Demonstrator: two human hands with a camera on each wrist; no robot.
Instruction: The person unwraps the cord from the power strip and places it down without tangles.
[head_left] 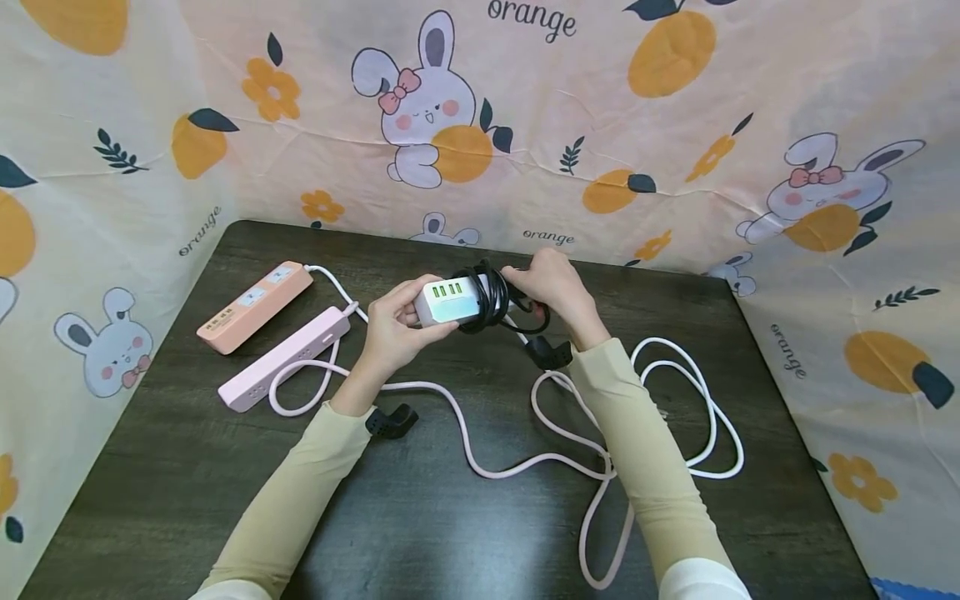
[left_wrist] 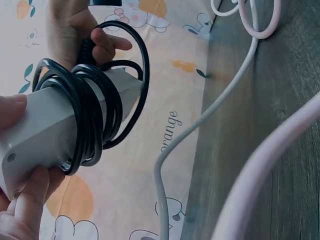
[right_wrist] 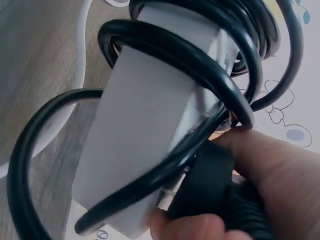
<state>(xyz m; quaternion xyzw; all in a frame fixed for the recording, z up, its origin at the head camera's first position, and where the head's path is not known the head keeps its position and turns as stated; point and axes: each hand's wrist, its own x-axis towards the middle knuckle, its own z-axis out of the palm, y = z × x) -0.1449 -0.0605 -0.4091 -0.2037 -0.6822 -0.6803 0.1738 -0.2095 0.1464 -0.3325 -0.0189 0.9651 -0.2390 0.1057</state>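
In the head view, the left hand (head_left: pixel 397 329) grips a boxy white strip (head_left: pixel 448 302) above the wood-grain worktop (head_left: pixel 420 533); peach (head_left: pixel 257 308) and pink power strips (head_left: pixel 285 358) lie left of it. Left wrist: glossy black cord (left_wrist: pixel 87 120) winds round the white strip, partly covering it. Right wrist: the right hand (right_wrist: pixel 280 165) pinches a ribbed-neck plug (right_wrist: pixel 200 185) beside the strip.

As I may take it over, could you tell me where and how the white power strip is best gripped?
Probably by the left end of the white power strip, coming from the left, where the left hand pinches it: flat sides lie bare there, while black cord is wound round it farther right.
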